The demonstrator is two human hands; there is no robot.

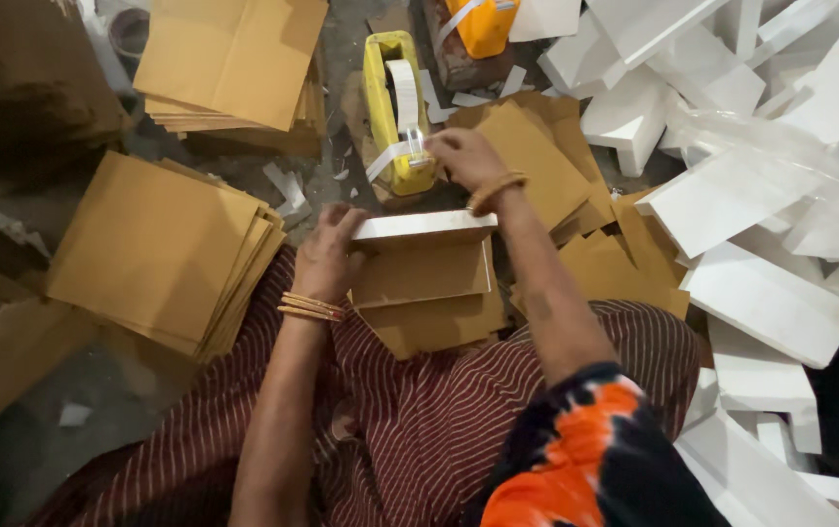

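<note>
Yellow tape dispenser stood just beyond the white block, its length running away from it, right hand fingers pinched shut on the tape end, left hand clasping the block's near end.

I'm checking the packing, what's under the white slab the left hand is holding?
Folded brown cardboard pieces lie under the white slab, resting on the striped lap. The left hand covers their left edge; anything between them is hidden.

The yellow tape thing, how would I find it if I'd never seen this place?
Look above the person's striped lap, past the cardboard piece held by the left hand. The right hand touches the yellow tape dispenser. It alone is bright yellow with white tape; an orange one stands farther back.
</note>
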